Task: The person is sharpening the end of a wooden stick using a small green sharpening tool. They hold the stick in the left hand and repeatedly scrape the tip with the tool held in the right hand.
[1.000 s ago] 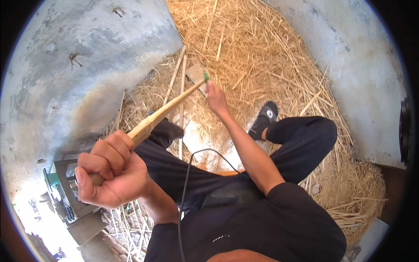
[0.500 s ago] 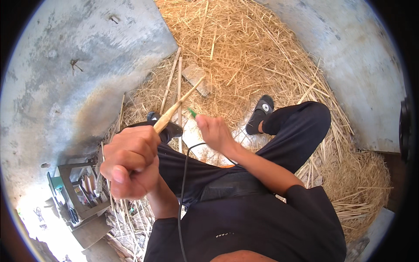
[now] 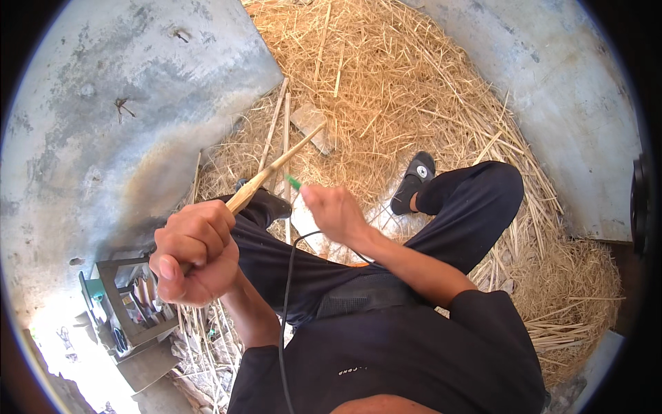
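Note:
My left hand [image 3: 196,252] is closed in a fist round the thick end of a pale, tapered wooden stick [image 3: 265,176]. The stick points up and to the right, thinning toward its far tip. Close to its right side is my right hand [image 3: 334,212], with fingers curled round a small object whose green end [image 3: 294,183] sticks out toward the stick. The rest of that object is hidden in the fingers, so its kind does not show. A slight gap seems to lie between the green end and the stick.
Straw-like shavings [image 3: 386,90] cover the floor, with long thin strips and a flat board [image 3: 314,127] among them. Grey walls [image 3: 138,83] rise on both sides. A box of tools [image 3: 141,300] stands at lower left. A black cable [image 3: 289,276] runs over my lap.
My left hand has drawn the stick a little to the left and toward me. The green end in my right hand has shifted slightly left along with it.

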`<act>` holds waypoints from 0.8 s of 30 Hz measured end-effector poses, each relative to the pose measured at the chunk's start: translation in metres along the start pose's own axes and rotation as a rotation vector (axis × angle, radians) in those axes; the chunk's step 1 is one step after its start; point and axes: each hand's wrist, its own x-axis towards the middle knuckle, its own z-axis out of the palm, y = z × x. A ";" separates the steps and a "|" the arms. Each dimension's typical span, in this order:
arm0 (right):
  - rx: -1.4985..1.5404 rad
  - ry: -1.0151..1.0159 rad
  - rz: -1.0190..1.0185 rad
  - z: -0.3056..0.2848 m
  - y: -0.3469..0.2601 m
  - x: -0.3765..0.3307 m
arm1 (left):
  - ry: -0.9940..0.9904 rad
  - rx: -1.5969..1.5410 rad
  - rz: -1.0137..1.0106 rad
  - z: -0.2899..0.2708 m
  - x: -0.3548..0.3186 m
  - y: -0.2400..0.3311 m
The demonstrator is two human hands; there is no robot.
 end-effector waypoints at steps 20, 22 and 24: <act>0.014 0.035 -0.143 -0.002 0.012 0.002 | -0.001 0.053 0.020 0.016 -0.013 -0.001; 0.062 0.022 -0.026 -0.001 0.017 0.004 | 0.019 0.057 0.031 0.014 -0.011 -0.001; -0.116 0.020 0.303 -0.003 0.022 0.006 | 0.071 0.020 0.043 0.013 -0.011 0.000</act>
